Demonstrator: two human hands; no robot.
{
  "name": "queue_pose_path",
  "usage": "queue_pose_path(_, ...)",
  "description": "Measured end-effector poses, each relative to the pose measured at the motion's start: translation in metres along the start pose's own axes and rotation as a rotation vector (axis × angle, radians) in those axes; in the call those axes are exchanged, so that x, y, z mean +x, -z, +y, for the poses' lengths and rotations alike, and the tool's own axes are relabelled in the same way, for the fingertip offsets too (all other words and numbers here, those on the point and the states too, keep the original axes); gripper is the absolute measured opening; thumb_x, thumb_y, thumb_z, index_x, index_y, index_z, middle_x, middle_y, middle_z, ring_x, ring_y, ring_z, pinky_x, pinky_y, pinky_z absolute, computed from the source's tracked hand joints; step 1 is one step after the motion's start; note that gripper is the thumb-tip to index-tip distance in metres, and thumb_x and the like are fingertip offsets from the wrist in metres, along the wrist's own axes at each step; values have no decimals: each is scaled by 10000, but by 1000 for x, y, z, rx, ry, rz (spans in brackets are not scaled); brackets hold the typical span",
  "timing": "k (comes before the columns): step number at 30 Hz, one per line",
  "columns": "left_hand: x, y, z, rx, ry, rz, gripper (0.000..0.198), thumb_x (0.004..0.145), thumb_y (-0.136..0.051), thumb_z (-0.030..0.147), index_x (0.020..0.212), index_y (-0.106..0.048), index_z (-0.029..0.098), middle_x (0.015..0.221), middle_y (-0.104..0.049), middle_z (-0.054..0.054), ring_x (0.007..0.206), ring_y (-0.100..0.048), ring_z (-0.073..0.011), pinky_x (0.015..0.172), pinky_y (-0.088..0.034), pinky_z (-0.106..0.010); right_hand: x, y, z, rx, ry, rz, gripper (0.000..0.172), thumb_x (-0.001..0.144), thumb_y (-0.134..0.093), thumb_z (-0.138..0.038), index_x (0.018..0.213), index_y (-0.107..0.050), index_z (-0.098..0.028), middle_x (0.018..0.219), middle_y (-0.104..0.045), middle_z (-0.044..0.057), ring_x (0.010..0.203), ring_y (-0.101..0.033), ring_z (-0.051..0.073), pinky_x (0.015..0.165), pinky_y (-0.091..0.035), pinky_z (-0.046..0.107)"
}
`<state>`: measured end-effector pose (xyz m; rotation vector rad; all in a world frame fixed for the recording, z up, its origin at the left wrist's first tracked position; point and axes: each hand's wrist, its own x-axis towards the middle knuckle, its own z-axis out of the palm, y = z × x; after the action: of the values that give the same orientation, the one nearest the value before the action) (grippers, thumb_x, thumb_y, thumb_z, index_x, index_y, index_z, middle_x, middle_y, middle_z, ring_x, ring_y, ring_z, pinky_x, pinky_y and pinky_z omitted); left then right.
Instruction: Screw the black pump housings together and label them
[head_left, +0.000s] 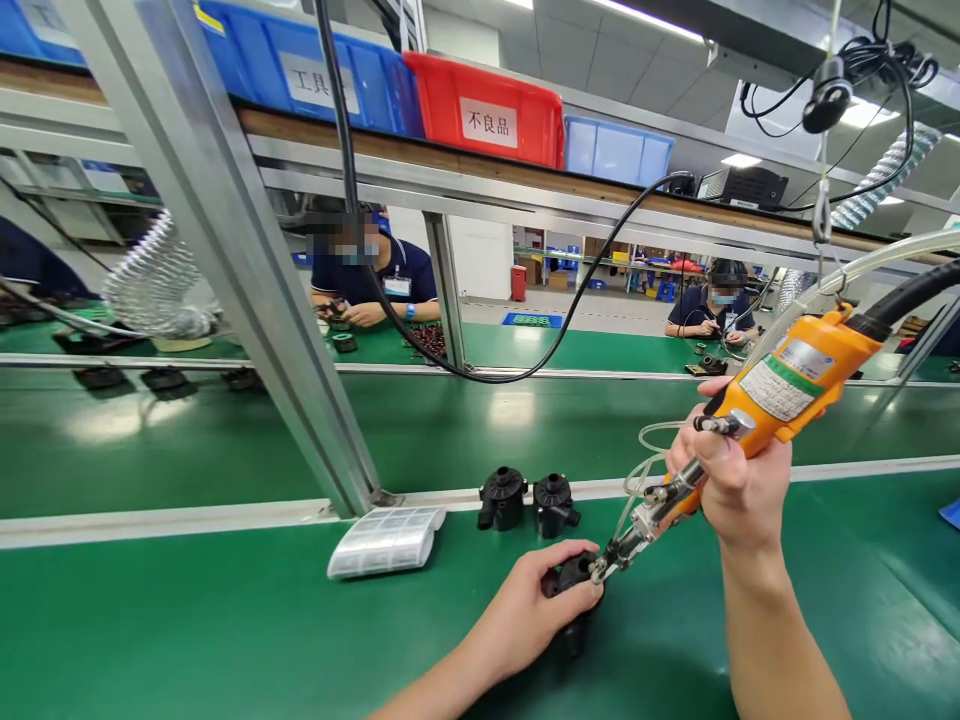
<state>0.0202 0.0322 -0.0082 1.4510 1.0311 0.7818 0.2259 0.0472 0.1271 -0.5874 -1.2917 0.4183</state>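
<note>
My left hand (541,603) is closed around a black plastic pump part (571,578) that rests on the green mat (225,630). My right hand (731,470) grips an orange electric screwdriver (780,390), held tilted, its metal tip touching the top of the black part. A black cable and a clear tube lead up from the screwdriver to the right. Two more black pump parts (502,498) (555,503) stand side by side just behind, near the white rail.
A curled sheet of labels (386,540) lies left of the parts. A slanted metal frame post (247,270) rises from the rail. Beyond runs a green conveyor belt (187,440), with two people working at the far side. Blue and red bins (487,110) sit on the overhead shelf.
</note>
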Motion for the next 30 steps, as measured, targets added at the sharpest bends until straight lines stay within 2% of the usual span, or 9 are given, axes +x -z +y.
queue_pose_path(5, -1, 0, 5, 3, -12, -18, 380, 822, -758, 407, 1095, -759, 144, 762, -584, 32, 722, -475, -156, 680, -381, -268, 0, -5, 1, -1, -29, 35, 431, 785, -848, -453, 1060, -610, -221, 799, -534, -18, 599, -525, 128, 537, -505, 277)
queue_pose_path(10, 0, 1, 4, -6, -48, -51, 358, 836, -750, 373, 1103, -754, 135, 801, -623, 11, 754, -515, -172, 700, -410, -273, 0, -10, -5, -20, -51, 25, 453, 741, -884, -442, 1037, -629, -212, 803, -555, -10, 608, -548, 136, 535, -520, 281)
queue_pose_path(15, -2, 0, 5, -29, -61, -56, 346, 844, -755, 377, 1084, -761, 127, 782, -629, 12, 737, -514, -164, 688, -405, -260, -7, -32, -16, -8, -121, 1, 424, 733, -888, -363, 1012, -598, -228, 741, -558, -41, 545, -539, 123, 494, -508, 259)
queue_pose_path(20, -2, -2, 5, -113, -55, -64, 345, 823, -785, 393, 1051, -768, 135, 789, -668, 8, 730, -531, -170, 694, -423, -263, -15, -51, -15, -54, -115, -47, 408, 710, -891, -323, 962, -586, -225, 635, -508, -75, 503, -484, 107, 467, -476, 240)
queue_pose_path(26, -2, -2, 1, -122, -65, -61, 345, 843, -790, 385, 1079, -770, 133, 789, -658, 12, 725, -500, -155, 683, -383, -254, -16, -52, -11, -60, -143, -41, 399, 707, -881, -312, 951, -578, -222, 605, -486, -86, 495, -453, 101, 465, -452, 237)
queue_pose_path(30, -1, -4, -1, -94, -90, -55, 323, 858, -778, 391, 1053, -766, 135, 816, -666, 4, 768, -536, -173, 726, -416, -271, -15, -52, -8, -87, -188, -10, 401, 700, -885, -351, 908, -569, -217, 633, -508, -69, 506, -450, 99, 452, -429, 232)
